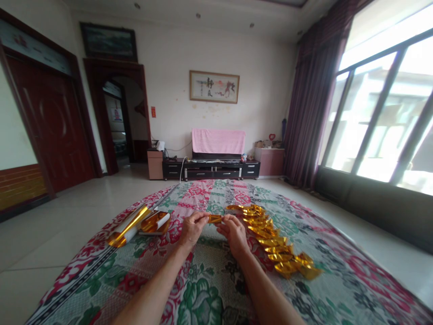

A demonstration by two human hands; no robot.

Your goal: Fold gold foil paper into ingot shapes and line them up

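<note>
A small folded piece of gold foil [215, 219] is stretched level between my two hands, above the flowered cloth. My left hand [194, 229] pinches its left end. At its right end, the thumb and fingers of my right hand [234, 231] close on it. To the right of my hands, several folded gold foil pieces [267, 231] lie in a slanting row on the cloth. Left of my hands are a large curled roll of gold foil sheets [130, 225] and a smaller curled stack of gold sheets [154, 222].
The flowered cloth [202, 298] covers a broad round surface under my arms. Beyond it stands a low black cabinet [199, 174] with a pink cloth [218, 141] draped above. Doorways are on the left; a dark curtain [307, 113] and windows are on the right.
</note>
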